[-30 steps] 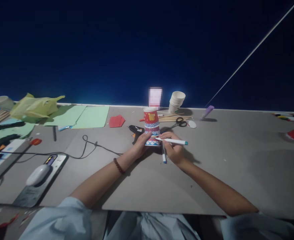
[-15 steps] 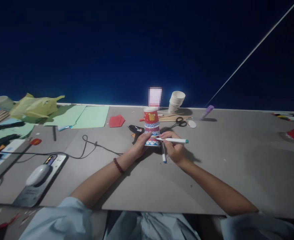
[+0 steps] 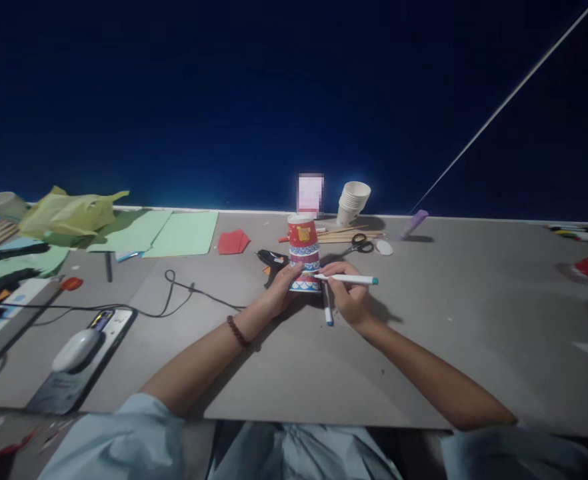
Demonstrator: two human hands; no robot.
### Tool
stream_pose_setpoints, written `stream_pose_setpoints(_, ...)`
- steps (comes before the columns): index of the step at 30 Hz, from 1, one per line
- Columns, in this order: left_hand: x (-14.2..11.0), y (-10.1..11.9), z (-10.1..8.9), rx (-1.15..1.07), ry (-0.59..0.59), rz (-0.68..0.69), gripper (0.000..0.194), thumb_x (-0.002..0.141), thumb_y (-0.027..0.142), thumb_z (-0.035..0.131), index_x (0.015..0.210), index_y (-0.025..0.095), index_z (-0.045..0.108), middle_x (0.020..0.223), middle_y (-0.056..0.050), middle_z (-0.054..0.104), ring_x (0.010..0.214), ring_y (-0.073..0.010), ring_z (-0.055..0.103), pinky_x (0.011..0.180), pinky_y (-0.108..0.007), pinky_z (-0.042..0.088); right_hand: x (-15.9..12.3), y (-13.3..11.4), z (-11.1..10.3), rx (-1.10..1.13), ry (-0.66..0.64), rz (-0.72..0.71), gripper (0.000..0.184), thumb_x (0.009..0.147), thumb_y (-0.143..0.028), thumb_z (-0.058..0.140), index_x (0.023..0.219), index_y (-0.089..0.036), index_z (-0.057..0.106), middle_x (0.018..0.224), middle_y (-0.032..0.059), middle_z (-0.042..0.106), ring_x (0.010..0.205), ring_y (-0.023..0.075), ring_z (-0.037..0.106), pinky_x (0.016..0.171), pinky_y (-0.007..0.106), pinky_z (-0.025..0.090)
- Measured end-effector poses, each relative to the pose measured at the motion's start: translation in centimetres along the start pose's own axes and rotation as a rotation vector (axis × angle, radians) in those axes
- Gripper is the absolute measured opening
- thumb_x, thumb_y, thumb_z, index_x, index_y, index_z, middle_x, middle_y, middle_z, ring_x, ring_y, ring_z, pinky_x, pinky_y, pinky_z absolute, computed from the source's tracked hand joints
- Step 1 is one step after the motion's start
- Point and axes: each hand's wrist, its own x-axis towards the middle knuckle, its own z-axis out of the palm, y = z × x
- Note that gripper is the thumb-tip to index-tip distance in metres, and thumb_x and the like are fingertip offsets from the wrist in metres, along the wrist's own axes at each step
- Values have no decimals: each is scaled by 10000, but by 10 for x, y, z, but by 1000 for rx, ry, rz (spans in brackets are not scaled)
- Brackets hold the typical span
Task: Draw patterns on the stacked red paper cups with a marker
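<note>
A stack of decorated paper cups [image 3: 303, 233], red with blue-and-white patterned bands, stands upright at the middle of the table. My left hand [image 3: 283, 289] is closed around its lower left side. Pinched in my right hand [image 3: 353, 300] is a white marker [image 3: 351, 279] with a teal end, its tip against the right side of the lower cup. Beneath that hand a second marker [image 3: 329, 310] with a blue end lies on the table. Behind my left hand rests a black glue gun [image 3: 273, 264], partly covered.
Scissors [image 3: 363, 244], wooden sticks [image 3: 341, 237] and a stack of white paper cups [image 3: 353, 203] are behind the hands. Red paper [image 3: 233, 241], green sheets [image 3: 184, 235] and a yellow bag [image 3: 69, 217] lie left. A phone [image 3: 81, 363] carries a white case; a black cord [image 3: 169, 300] crosses the table.
The marker in my right hand has shifted very slightly at the cup. Both hands and the cup stack otherwise stay in place.
</note>
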Motion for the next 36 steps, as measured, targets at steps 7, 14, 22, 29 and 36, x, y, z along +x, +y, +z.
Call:
stream_pose_setpoints(7,0,-1,-1,13,2,3,364,743,387,829,966,113,740,940,-93,777,848,-214,717,883,-326,517,-1,1,-1,11,7,-2,109,845,-180,566,780,-232,638,828,40,702,828,215,679,772,366,562)
stream_pose_setpoints(14,-1,0,1,26,12,-3,358,735,392,832,945,115,748,926,-88,777,837,-207,712,876,-321,516,-2,3,-1,-49,-2,6,91,844,-185,580,822,-231,655,836,31,703,818,206,674,755,343,549)
stream_pose_setpoints(22,-1,0,0,18,-20,17,373,757,390,816,990,110,738,965,-109,777,868,-231,723,892,-334,515,1,3,-2,-5,-5,-8,135,839,-151,556,763,-229,637,828,33,694,815,204,684,768,355,555)
stream_pose_setpoints(29,0,-1,-1,15,-27,16,380,738,389,830,987,117,739,974,-100,778,875,-227,720,909,-345,508,1,-1,-2,37,21,8,114,850,-182,562,773,-228,633,823,41,697,814,214,681,774,374,563)
stream_pose_setpoints(36,1,-1,-2,34,-41,22,374,748,397,826,995,135,726,967,-89,775,894,-230,718,919,-350,503,-1,3,-3,55,31,22,95,863,-198,574,830,-229,658,842,39,696,816,211,684,764,365,549)
